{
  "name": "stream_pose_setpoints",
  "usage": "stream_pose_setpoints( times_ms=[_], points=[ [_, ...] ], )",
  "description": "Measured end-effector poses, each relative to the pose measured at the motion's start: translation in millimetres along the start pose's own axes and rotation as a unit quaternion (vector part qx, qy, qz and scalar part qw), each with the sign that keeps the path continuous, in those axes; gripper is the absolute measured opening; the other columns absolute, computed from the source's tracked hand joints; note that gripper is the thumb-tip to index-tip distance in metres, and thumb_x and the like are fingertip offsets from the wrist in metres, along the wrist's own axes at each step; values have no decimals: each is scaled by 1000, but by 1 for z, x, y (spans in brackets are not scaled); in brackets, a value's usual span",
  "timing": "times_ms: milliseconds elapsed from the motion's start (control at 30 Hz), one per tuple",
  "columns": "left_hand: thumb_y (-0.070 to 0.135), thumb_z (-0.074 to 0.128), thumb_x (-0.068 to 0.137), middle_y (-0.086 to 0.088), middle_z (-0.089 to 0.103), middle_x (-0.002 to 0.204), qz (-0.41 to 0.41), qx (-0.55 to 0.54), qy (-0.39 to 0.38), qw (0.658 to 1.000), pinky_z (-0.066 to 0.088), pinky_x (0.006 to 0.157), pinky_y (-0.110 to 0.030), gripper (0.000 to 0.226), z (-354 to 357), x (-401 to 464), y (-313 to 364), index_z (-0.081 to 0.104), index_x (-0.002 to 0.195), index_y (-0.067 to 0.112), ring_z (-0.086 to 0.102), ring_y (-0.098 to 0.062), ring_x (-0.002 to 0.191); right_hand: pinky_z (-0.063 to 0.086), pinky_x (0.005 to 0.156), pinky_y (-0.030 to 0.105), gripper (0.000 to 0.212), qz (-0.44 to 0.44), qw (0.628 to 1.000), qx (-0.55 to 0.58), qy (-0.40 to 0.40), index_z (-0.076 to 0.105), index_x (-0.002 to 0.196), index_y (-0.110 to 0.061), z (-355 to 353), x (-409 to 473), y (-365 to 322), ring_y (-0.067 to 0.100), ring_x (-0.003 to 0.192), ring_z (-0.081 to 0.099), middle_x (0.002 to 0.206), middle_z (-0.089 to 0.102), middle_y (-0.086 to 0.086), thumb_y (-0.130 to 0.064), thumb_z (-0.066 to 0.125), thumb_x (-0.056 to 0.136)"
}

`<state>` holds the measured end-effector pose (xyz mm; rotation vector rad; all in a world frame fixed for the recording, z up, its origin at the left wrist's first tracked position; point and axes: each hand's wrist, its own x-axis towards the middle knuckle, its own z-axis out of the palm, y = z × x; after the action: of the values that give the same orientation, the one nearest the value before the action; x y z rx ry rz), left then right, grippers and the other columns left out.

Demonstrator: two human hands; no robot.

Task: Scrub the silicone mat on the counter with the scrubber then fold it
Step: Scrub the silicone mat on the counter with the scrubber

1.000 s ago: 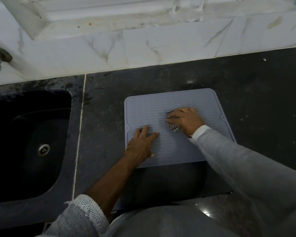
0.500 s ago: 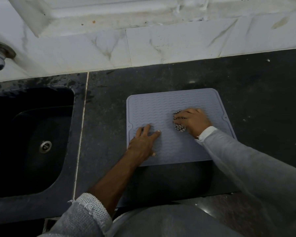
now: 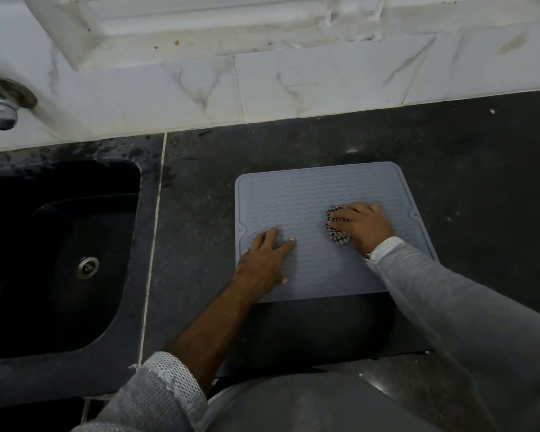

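A grey silicone mat (image 3: 300, 198) with wavy ridges lies flat on the dark counter (image 3: 480, 182). My left hand (image 3: 264, 263) presses flat on the mat's near-left part, fingers spread, holding nothing. My right hand (image 3: 363, 227) rests on the mat's right half, closed around a dark-and-white mesh scrubber (image 3: 335, 226) that sticks out to the left of the fingers and touches the mat. My right sleeve hides the mat's near-right corner.
A black sink (image 3: 60, 260) with a metal drain (image 3: 88, 267) sits to the left of the mat. A chrome tap (image 3: 0, 110) projects from the white marble wall (image 3: 293, 88) behind. The counter's front edge runs just below the mat.
My right hand has slid the scrubber to the right across the mat. My left hand has stayed pressed on the mat's left part.
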<state>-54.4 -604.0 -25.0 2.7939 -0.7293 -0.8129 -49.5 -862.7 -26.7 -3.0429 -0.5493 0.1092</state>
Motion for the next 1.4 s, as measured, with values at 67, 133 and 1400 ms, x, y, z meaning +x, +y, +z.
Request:
stream_pose_setpoints(
  times_ms=[67,133,1400],
  points=[
    [37,69,83,-3,-6,160,-1,7,27,1000,22,113,-56,87,1,-4,-2,14,151,33,-3,-30,146,29,97,50,45,15,1000,4,-3,65,116,-19,-1,1,-2,35,121,46,130,57,6,-2,70,74],
    [40,69,83,-6,2,160,-4,17,63,998,23,114,-53,83,4,-9,-4,21,150,29,4,-30,146,24,101,45,46,27,1000,-7,-11,60,123,-23,-1,3,-4,29,127,39,137,51,1,-8,64,81],
    [29,72,82,-9,10,155,-16,-33,36,999,34,108,-53,77,3,-11,-2,30,146,24,13,-33,141,23,103,43,48,5,999,-37,-31,51,131,-29,-8,21,-38,26,132,33,145,41,-2,-15,60,86]
  ],
)
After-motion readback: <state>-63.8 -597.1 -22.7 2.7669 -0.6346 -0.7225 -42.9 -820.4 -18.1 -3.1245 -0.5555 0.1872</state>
